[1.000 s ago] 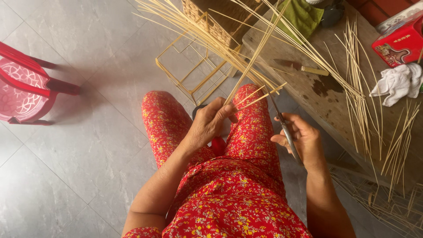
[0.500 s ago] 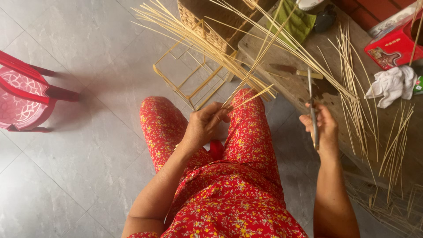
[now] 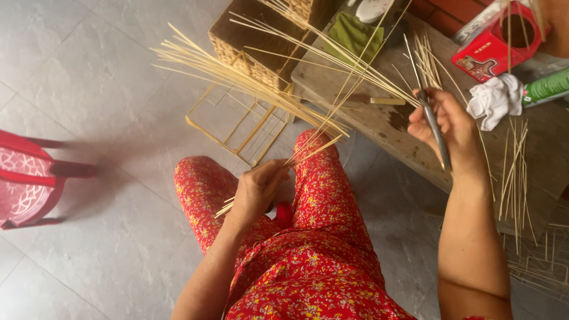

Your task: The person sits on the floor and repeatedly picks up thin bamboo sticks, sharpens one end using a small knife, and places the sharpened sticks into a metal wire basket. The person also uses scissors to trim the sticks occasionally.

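Observation:
My left hand [image 3: 258, 188] rests over my knee and grips a bundle of thin bamboo strips [image 3: 249, 83] by their near ends; the strips fan out up and to the left. My right hand [image 3: 448, 127] is raised over the wooden bench [image 3: 367, 115] and is closed on a dark knife [image 3: 432, 124], whose blade points up and away. Loose bamboo sticks [image 3: 514, 172] lie on the bench to the right of that hand. I sit in red flowered trousers [image 3: 320, 195].
A woven basket [image 3: 246, 44] and a yellow wire frame [image 3: 237, 121] stand on the tiled floor ahead. A red stool [image 3: 26, 178] is at the left. On the bench lie a green cloth [image 3: 355, 35], a red box [image 3: 492, 41], a white rag [image 3: 498, 101] and a green tube [image 3: 548, 86].
My right hand has lifted the knife from beside my knee up and right, over the bench. My left hand has kept its hold on the strips; the view has tilted.

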